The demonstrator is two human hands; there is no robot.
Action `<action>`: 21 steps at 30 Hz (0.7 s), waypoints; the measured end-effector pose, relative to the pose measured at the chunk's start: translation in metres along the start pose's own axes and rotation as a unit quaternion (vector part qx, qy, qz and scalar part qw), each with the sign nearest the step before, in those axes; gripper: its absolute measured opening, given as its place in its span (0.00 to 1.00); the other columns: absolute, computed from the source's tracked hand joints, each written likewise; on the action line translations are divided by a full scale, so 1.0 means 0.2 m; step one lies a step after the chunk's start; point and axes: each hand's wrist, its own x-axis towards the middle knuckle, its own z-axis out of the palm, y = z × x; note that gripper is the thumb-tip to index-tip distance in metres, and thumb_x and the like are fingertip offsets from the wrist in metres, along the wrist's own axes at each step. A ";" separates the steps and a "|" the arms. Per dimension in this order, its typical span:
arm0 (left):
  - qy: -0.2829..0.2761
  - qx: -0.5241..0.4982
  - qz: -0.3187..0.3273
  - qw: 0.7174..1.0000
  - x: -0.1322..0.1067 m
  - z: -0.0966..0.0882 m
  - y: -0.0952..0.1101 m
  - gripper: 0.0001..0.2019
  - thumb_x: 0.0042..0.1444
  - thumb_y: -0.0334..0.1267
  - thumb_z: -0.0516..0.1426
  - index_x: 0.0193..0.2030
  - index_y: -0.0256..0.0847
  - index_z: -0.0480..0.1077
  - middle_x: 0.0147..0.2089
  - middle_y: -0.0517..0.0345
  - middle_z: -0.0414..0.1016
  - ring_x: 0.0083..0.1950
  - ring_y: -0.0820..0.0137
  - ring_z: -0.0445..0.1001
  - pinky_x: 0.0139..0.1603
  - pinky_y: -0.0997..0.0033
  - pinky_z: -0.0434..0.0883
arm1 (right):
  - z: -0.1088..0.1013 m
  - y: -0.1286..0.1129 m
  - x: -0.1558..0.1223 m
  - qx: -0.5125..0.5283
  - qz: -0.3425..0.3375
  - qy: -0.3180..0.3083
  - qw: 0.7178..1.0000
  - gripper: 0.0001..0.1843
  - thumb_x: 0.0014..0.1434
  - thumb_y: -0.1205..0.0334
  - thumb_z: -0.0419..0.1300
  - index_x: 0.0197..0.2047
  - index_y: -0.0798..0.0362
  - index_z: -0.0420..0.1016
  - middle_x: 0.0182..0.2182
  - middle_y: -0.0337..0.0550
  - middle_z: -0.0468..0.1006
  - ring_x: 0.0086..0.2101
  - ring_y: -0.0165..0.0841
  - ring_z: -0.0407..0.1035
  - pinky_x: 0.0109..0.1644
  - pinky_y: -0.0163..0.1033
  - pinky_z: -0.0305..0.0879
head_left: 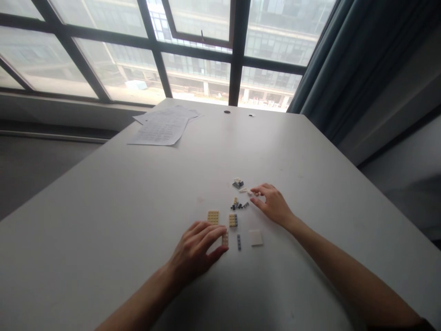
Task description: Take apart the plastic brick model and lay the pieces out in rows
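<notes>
Small building-brick pieces lie scattered on a white table. My left hand rests on the table, its fingertips pinched on a small tan brick. A tan plate lies just beyond its fingers. My right hand reaches forward, its fingertips closed around a small white piece. Between the hands lie a tan-and-grey brick, a thin dark grey strip, a white flat tile and a small cluster of dark bits. Farther off sits a small grey-and-white assembly.
Printed paper sheets lie at the far left of the table. Two cable holes sit near the far edge, under a large window. A dark curtain hangs at the right.
</notes>
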 end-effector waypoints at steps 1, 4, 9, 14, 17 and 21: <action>0.005 -0.002 -0.002 1.000 0.00 0.00 0.00 0.14 0.55 0.36 0.61 0.47 0.39 0.67 0.41 0.50 0.79 0.39 0.67 0.76 0.42 0.66 0.72 | 0.02 0.00 0.04 -0.020 0.004 -0.003 1.000 0.12 0.59 0.61 0.60 0.47 0.53 0.76 0.43 0.47 0.76 0.45 0.38 0.67 0.52 0.43 0.61; 0.016 -0.009 -0.009 1.000 -0.01 0.00 -0.02 0.10 0.54 0.38 0.62 0.41 0.41 0.66 0.41 0.52 0.79 0.38 0.69 0.76 0.41 0.68 0.71 | 0.07 -0.01 0.12 -0.075 0.020 -0.018 0.997 0.13 0.60 0.60 0.59 0.47 0.53 0.77 0.45 0.49 0.75 0.47 0.40 0.66 0.53 0.42 0.60; 0.012 -0.009 -0.009 1.000 -0.02 0.00 -0.03 0.11 0.54 0.39 0.63 0.38 0.41 0.65 0.41 0.51 0.79 0.37 0.68 0.76 0.40 0.67 0.71 | 0.13 -0.02 0.16 -0.117 0.012 -0.021 0.993 0.12 0.62 0.58 0.56 0.44 0.52 0.78 0.43 0.49 0.75 0.46 0.41 0.65 0.50 0.42 0.60; 0.012 0.008 0.004 1.000 0.00 0.01 -0.03 0.13 0.55 0.40 0.62 0.44 0.40 0.67 0.40 0.52 0.79 0.37 0.68 0.76 0.41 0.67 0.71 | 0.14 -0.02 0.17 -0.102 0.001 -0.013 0.995 0.09 0.63 0.61 0.56 0.40 0.52 0.77 0.40 0.48 0.75 0.45 0.39 0.64 0.51 0.42 0.58; 0.017 0.025 0.002 1.000 0.03 0.02 -0.02 0.13 0.56 0.40 0.61 0.45 0.40 0.67 0.40 0.52 0.79 0.38 0.68 0.76 0.42 0.67 0.71 | 0.14 -0.01 0.17 -0.089 -0.007 -0.017 0.996 0.07 0.62 0.63 0.57 0.37 0.52 0.76 0.39 0.47 0.75 0.44 0.38 0.65 0.51 0.41 0.58; 0.021 0.033 0.002 0.999 0.08 0.02 -0.01 0.11 0.56 0.39 0.61 0.45 0.40 0.68 0.41 0.52 0.79 0.39 0.67 0.76 0.43 0.66 0.70 | 0.14 -0.02 0.17 -0.069 -0.015 -0.006 0.998 0.05 0.62 0.65 0.56 0.38 0.54 0.73 0.38 0.46 0.76 0.44 0.37 0.65 0.50 0.40 0.58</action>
